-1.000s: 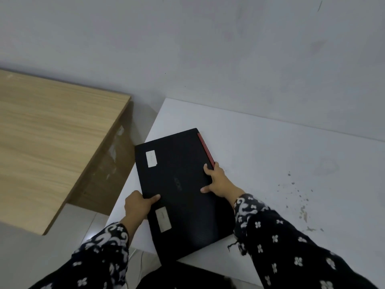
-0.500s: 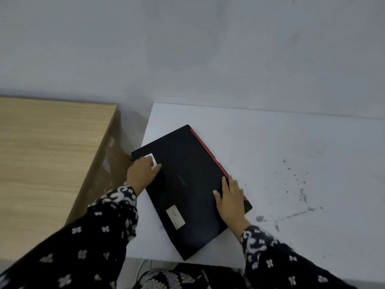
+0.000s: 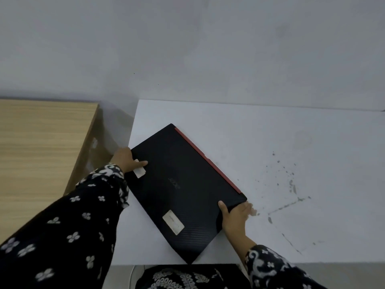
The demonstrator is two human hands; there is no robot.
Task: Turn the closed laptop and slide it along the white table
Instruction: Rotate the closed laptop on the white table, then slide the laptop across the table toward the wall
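A closed black laptop with a red hinge strip and two white stickers lies skewed on the white table, one corner at the table's near edge. My left hand grips its left corner, thumb lying across the upper sticker. My right hand clasps its right corner, thumb on the lid and fingers curled around the edge onto the table.
A light wooden table stands to the left, separated from the white table by a narrow gap. A grey wall runs along the back. Dark specks and scratch marks cover the white table's right part.
The laptop has turned further clockwise and shifted right. My right hand moved from the lid's red edge to the right corner. My left hand stayed on the left corner.
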